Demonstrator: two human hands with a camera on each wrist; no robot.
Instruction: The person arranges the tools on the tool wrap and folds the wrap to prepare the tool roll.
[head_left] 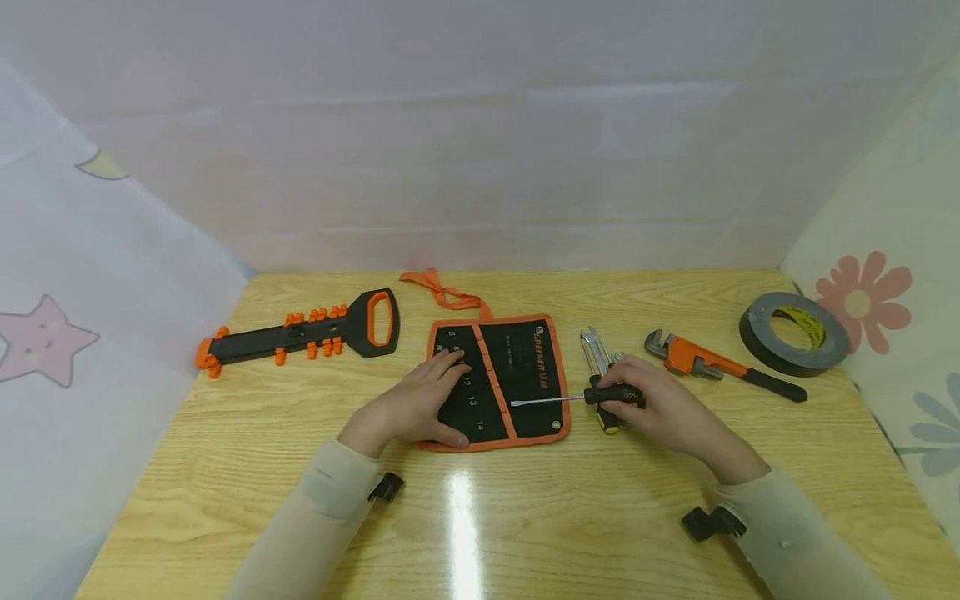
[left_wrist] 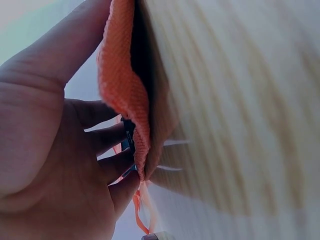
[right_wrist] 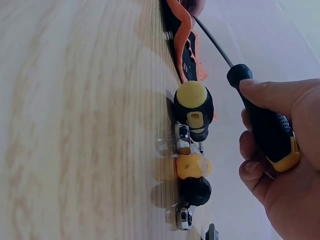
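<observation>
A black tool pouch with orange trim point(head_left: 525, 354) lies flat, its left half printed with size numbers. My left hand point(head_left: 416, 404) rests on that half with the fingers spread; the left wrist view shows the thumb against the orange edge point(left_wrist: 122, 75). My right hand point(head_left: 671, 408) grips a flat-blade screwdriver point(right_wrist: 265, 122) by its black handle. Its shaft points left over the pouch's right half. Under and beside the right hand lie wrenches point(head_left: 592, 346) and another screwdriver with a yellow-ended handle point(right_wrist: 192, 95). An orange-yellow handle point(right_wrist: 187, 166) sits among them.
A black and orange rack with a handle point(head_left: 258, 343) lies on the left of the wooden table point(head_left: 540, 533). To the right are an orange pipe wrench point(head_left: 716, 360) and a roll of dark tape point(head_left: 757, 335). An orange tie point(head_left: 450, 296) trails behind the pouch.
</observation>
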